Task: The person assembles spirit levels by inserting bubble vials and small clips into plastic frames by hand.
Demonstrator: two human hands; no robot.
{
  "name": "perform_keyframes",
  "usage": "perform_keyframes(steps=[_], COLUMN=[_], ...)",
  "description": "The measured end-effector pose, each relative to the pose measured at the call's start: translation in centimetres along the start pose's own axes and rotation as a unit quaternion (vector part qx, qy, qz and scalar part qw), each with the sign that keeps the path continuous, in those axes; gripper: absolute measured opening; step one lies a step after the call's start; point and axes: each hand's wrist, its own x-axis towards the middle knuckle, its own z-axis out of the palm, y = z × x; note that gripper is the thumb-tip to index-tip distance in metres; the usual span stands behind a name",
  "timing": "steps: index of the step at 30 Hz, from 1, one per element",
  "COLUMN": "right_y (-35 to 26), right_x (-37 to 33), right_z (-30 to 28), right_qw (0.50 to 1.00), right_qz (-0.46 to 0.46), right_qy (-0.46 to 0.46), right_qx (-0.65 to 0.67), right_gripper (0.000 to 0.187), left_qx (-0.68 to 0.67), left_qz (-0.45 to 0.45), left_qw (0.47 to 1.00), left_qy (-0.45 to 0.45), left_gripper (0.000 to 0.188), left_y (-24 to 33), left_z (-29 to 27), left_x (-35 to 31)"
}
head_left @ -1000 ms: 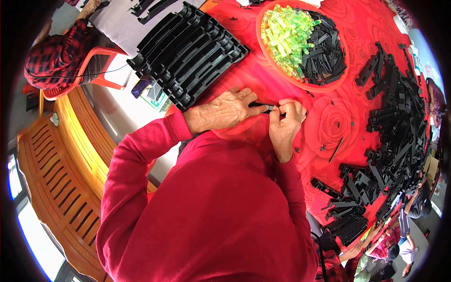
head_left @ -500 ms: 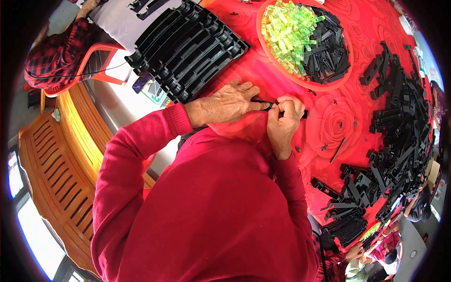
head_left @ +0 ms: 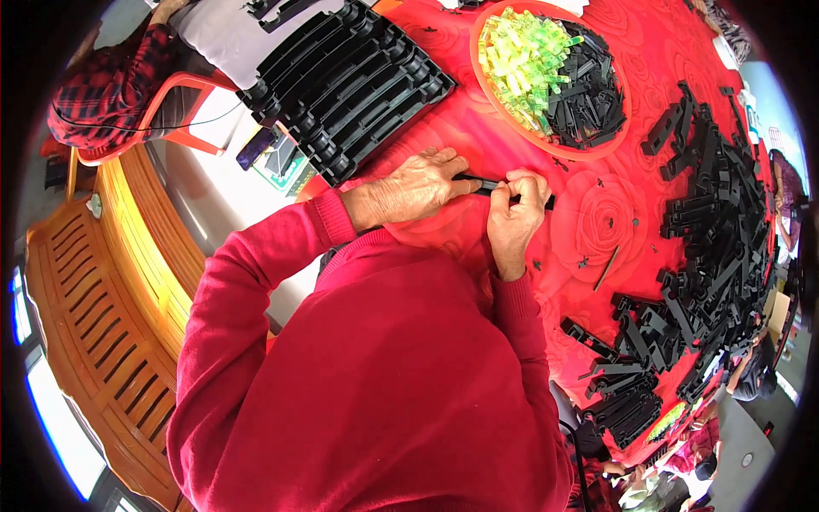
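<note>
More black strip [head_left: 489,183] shows between the fingers than before: left hand [head_left: 418,187] and right hand [head_left: 517,215] sit farther apart, both pinching it. Finished or not, I can't tell; well to their right, loose black parts [head_left: 721,218] lie heaped, unhandled.

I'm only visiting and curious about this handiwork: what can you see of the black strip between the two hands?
The black strip is slim and looks like plastic, with a greyish sheen between the hands. It lies crosswise over the red rose-patterned tablecloth, its right side slightly nearer the wearer. The left hand has fingers on its left part; the right hand pinches it farther along, with a dark end showing beyond. Fingers hide much of it, so finer details are unclear.
</note>
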Motion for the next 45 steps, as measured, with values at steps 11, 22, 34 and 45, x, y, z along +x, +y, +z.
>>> perform_keyframes(steps=[11, 22, 34, 45], right_y=[0.0, -1.0, -1.1, -1.1], right_x=[0.4, 0.2, -1.5, -0.9], right_z=[0.0, -1.7, -3.3, -4.1], right_qw=[0.999, 0.995, 0.994, 0.98], right_qz=[-0.043, -0.013, 0.005, -0.043], right_qy=[-0.012, -0.051, -0.033, -0.127], right_qx=[-0.02, -0.084, -0.101, -0.15], right_gripper=[0.018, 0.011, 0.033, 0.038], left_qx=[0.001, 0.034, 0.03, 0.027], left_qz=[0.014, 0.018, -0.006, -0.01], left_qw=[0.991, 0.996, 1.0, 0.999], left_qy=[-0.131, -0.086, -0.007, 0.014], left_gripper=[0.041, 0.031, 0.032, 0.035], left_y=[-0.5, 0.1, 0.6, 0.9], left_z=[-1.5, -1.1, 0.1, 0.0], left_x=[1.8, 1.2, 0.6, 1.2])
